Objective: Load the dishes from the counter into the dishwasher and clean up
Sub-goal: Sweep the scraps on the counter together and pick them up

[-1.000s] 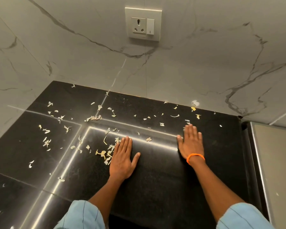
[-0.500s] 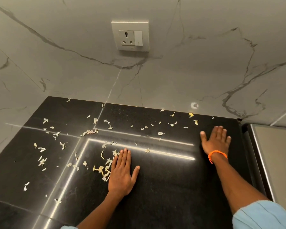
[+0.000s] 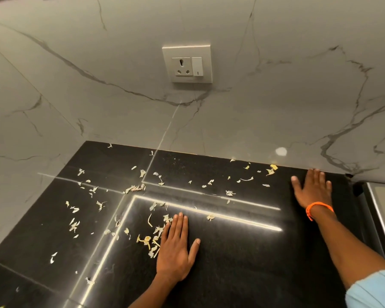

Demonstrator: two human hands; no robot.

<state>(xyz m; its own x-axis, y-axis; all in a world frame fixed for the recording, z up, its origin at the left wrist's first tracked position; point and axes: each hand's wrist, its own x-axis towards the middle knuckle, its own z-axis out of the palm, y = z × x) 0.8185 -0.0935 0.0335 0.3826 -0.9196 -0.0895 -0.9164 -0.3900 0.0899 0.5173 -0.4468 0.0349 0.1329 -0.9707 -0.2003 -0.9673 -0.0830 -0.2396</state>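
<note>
Black polished stone under both palms. Left hand flat on the bench, fingers straight and together, grasping nothing; its outer edge touches a heap of pale peel scraps. Right hand also flat, fingers spread, fingertips at the foot of the marble wall, orange wristband behind it. More scraps scattered left of the left hand and between it and the wall. Wall socket above. Right of the right hand, a grey metal edge, possibly an appliance.
</note>
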